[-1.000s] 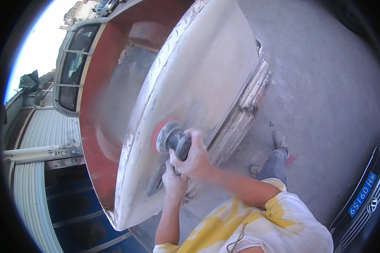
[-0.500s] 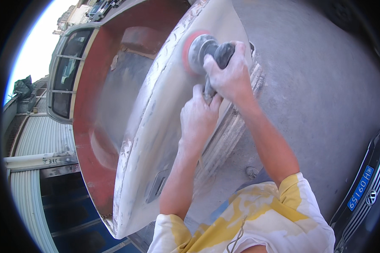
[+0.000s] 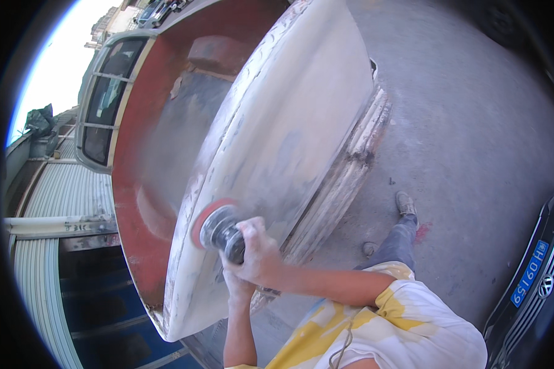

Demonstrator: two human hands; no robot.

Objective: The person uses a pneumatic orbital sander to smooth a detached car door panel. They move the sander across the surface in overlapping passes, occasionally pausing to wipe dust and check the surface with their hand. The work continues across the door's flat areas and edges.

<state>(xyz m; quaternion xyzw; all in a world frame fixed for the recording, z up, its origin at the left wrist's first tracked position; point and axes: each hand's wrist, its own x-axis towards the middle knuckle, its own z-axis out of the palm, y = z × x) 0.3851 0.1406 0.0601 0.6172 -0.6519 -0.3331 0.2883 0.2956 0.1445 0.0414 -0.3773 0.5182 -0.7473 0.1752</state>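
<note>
Low on the pale, curved, sanded panel [image 3: 308,123] at the end of a red-lined truck bed [image 3: 129,203], a round power sander [image 3: 218,229] with a silver-grey body and dark grip sits near the flaking white ridge [image 3: 240,89] along the panel's edge. Its red circular disc [image 3: 210,206] faces the surface, though whether it lies fully flat cannot be told. The right hand [image 3: 260,255], whitened with dust, has its fingers wrapped around the grip; the left hand [image 3: 236,286] is tucked just below, and its fingers are mostly hidden, so how firmly they close cannot be told. The likeliest trouble, I judge, is the disc's rim running over the ridge: a slight tilt there could bite, gouge the pale coat or jerk the tool sideways. Powder on bare skin could let the grip twist if the disc caught. Lingering too long in one place might wear a hollow into the panel. The thin dark cord [image 3: 346,344] hanging on the white-and-yellow shirt [image 3: 412,313] is well clear of the disc, but leaning close could bring it within reach. On the dusty grey ground [image 3: 474,141], an overreach might also cost footing.
</note>
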